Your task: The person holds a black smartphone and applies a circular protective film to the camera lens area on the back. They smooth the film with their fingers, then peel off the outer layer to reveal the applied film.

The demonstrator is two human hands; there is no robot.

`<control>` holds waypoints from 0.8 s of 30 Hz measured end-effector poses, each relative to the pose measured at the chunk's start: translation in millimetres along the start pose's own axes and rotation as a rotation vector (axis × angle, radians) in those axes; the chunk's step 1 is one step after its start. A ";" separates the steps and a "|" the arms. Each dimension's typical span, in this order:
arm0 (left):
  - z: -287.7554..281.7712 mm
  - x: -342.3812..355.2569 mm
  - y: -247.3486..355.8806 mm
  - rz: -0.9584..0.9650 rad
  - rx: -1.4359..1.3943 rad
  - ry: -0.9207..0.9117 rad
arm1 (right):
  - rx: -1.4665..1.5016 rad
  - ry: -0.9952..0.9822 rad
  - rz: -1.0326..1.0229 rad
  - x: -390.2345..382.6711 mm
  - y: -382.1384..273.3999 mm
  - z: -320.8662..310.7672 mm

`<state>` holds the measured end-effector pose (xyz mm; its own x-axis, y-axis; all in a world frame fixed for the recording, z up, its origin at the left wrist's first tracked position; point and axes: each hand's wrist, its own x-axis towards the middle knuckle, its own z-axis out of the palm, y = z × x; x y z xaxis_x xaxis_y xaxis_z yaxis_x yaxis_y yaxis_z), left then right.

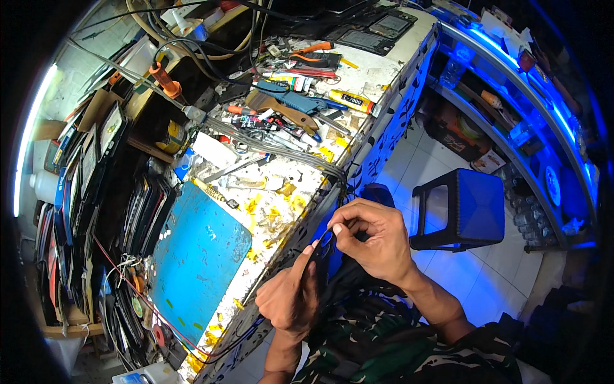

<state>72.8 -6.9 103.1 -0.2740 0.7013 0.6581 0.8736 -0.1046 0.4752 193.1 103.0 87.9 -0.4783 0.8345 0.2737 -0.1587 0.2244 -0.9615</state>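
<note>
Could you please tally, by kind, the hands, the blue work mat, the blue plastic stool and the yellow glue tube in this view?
Hands: 2, left hand and right hand, both pinching a thin black cable
Blue rectangular work mat: 1
Blue plastic stool: 1
Yellow glue tube: 1
Total: 5

Bright white tube light glows at left; blue strip lighting floods the right. Fisheye bends edges, corners black.

One blue mat, one blue stool, two hands.
</note>
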 end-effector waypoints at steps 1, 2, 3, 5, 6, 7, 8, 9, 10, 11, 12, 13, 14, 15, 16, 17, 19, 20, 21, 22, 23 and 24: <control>0.8 -0.5 -0.9 -0.011 -0.007 0.003 | 0.042 0.000 0.031 0.1 1.0 -0.1; 2.1 -1.0 -1.9 0.030 -0.036 0.034 | 0.077 -0.005 0.075 0.0 1.3 -0.5; 3.8 -1.9 -2.6 0.056 -0.059 0.060 | 0.125 -0.019 0.059 -0.1 1.2 -1.0; 5.5 -3.6 -4.4 0.014 -0.114 0.108 | 0.213 -0.056 0.058 -0.4 -0.7 -2.3; 5.6 -4.5 -4.8 -0.053 -0.147 0.130 | 0.216 -0.070 0.074 -0.6 -2.5 -3.1; 5.1 -5.5 -4.7 -0.141 -0.176 0.143 | 0.224 -0.080 0.093 -1.0 -4.6 -3.8; 4.4 -6.1 -4.6 -0.150 -0.195 0.124 | 0.236 -0.088 0.099 -1.0 -6.6 -4.2; 2.9 -6.8 -3.9 -0.177 -0.211 0.098 | 0.149 -0.079 0.053 -0.4 -8.2 -4.0; 1.6 -6.9 -3.2 -0.183 -0.231 0.083 | 0.068 -0.068 -0.005 0.1 -9.7 -3.8; -0.4 -6.2 -3.0 -0.147 -0.175 0.048 | -0.013 -0.056 -0.063 0.7 -10.9 -2.9; -0.2 -4.8 -3.4 -0.086 -0.140 0.065 | -0.083 -0.042 -0.118 0.9 -12.1 -2.8; -0.1 -3.2 -3.6 -0.025 -0.105 0.081 | -0.152 -0.025 -0.174 0.9 -12.9 -2.6; -0.6 -2.5 -2.8 0.009 -0.063 0.082 | -0.220 -0.016 -0.204 0.8 -13.2 -1.7; -0.4 -1.8 -2.4 0.043 -0.025 0.087 | -0.238 0.005 -0.230 0.3 -13.3 -0.7; -0.6 -1.9 -1.5 0.044 -0.029 0.087 | -0.255 0.019 -0.232 -0.5 -13.0 0.7; -0.8 -2.7 -0.1 0.004 -0.014 0.056 | -0.268 0.038 -0.235 -1.6 -12.6 2.0; 0.5 -4.5 1.2 -0.019 -0.019 0.048 | -0.224 0.081 -0.197 -1.9 -9.7 6.9; 2.4 -5.0 0.6 -0.001 -0.040 0.071 | -0.200 0.104 -0.180 -1.8 -8.2 8.6; 4.2 -5.2 -0.6 0.002 -0.061 0.094 | -0.021 0.086 -0.080 -1.7 -6.9 9.4; 5.7 -5.6 -1.3 -0.076 -0.129 0.129 | 0.159 0.065 0.021 -1.5 -5.8 9.5; 7.0 -6.2 -1.3 -0.170 -0.196 0.163 | 0.342 0.048 0.134 -1.6 -5.2 9.0; 7.4 -6.4 -1.5 -0.264 -0.264 0.195 | 0.378 0.008 0.173 -1.7 -4.8 7.3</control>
<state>76.2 -6.0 93.9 -0.5682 0.5840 0.5798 0.6367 -0.1343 0.7593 188.4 96.8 92.3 -0.5190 0.8481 0.1069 -0.3832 -0.1191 -0.9160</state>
